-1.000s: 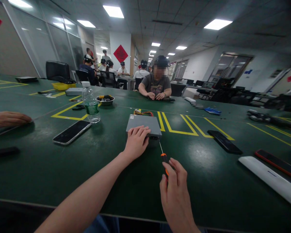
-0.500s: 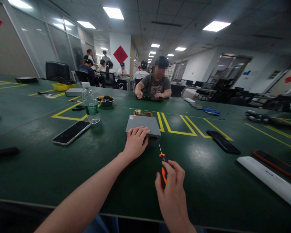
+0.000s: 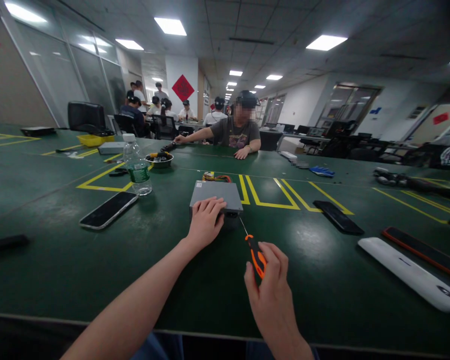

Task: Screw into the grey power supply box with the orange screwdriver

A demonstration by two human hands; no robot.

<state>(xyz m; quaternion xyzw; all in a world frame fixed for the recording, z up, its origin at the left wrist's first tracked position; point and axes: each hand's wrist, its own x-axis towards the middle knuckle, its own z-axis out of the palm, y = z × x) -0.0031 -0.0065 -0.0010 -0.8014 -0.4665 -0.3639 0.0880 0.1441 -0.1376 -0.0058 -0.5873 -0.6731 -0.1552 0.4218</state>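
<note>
A grey metal computer power supply [image 3: 219, 191] lies flat on the green table, its bundle of coloured cables [image 3: 216, 177] coming out at the far side. My left hand [image 3: 206, 220] grips its near left part, fingers over the top and thumb down at the front face. My right hand [image 3: 272, 285] has its thumb and fingers around the rear of an orange and black screwdriver [image 3: 255, 255]. The thin shaft points up and left, its tip at the front right corner of the power supply. Whether the tip sits in a screw is too small to tell.
Left of the power supply are a water bottle [image 3: 138, 172], a phone [image 3: 108, 210] and a metal bowl [image 3: 159, 160] with tools. To the right lie a dark phone [image 3: 338, 217] and a long white device [image 3: 408, 272]. A co-worker [image 3: 240, 127] sits opposite.
My right hand has loosened its fingers a little and the screwdriver handle leans further right. My left hand stays on the power supply. The co-worker's arm now reaches toward the bowl with a dark tool.
</note>
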